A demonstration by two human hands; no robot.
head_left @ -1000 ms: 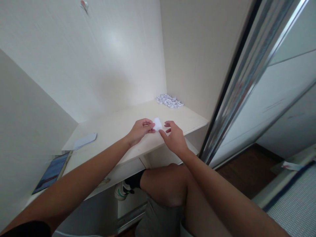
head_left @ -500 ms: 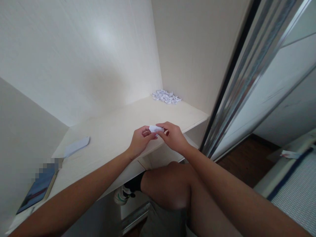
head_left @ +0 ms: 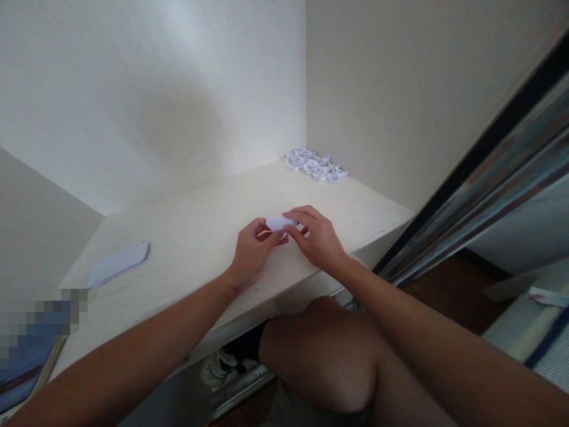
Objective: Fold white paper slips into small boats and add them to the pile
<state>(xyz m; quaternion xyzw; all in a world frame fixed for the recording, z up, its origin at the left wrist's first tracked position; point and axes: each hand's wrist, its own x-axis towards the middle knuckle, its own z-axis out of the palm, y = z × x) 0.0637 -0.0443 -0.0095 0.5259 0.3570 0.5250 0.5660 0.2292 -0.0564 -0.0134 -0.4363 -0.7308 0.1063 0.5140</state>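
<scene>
A pale table (head_left: pixel 200 222) is spanning the alcove. At one o'clock, a pile of folded papers (head_left: pixel 313 165) is sitting near the back corner; towards nine o'clock, a stack of paper (head_left: pixel 118 264) is lying flat. At centre, the left hand (head_left: pixel 254 252) and right hand (head_left: pixel 320 237) are pinching a small white paper (head_left: pixel 274 223) between them; light, even fingertip pressure should be keeping its edges aligned.
</scene>
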